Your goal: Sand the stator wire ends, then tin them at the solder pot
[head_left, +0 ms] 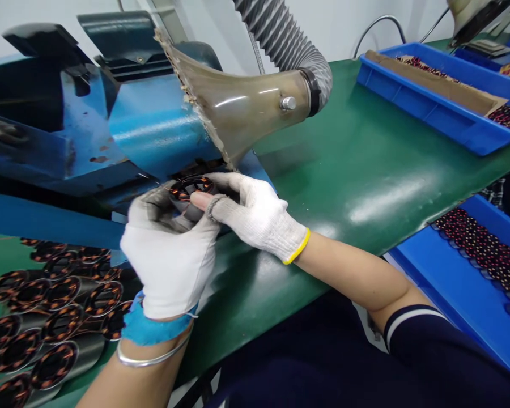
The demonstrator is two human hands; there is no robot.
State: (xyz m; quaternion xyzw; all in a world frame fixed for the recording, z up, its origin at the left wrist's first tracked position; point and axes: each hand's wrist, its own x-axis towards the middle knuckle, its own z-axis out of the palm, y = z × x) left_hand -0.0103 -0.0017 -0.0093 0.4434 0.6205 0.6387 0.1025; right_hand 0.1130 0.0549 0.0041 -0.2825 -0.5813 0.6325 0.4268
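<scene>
A motor stator (190, 189) with copper windings and a black insulated end sits between my two gloved hands, just below the blue machine's (161, 124) opening. My left hand (170, 243), in a white glove with a blue band at the wrist, wraps the stator from the left and below. From the right, my right hand (250, 209) grips it too, in a knit glove with a yellow cuff; its bare thumb tip presses the stator's near side. The stator's far side is hidden by the fingers.
Several wound stators (59, 317) lie grouped on the green table (323, 164) at left. A translucent hood (250, 107) joins a grey flexible hose (289, 39). Blue bins of small parts stand at the back right (420, 93) and lower right (463, 300).
</scene>
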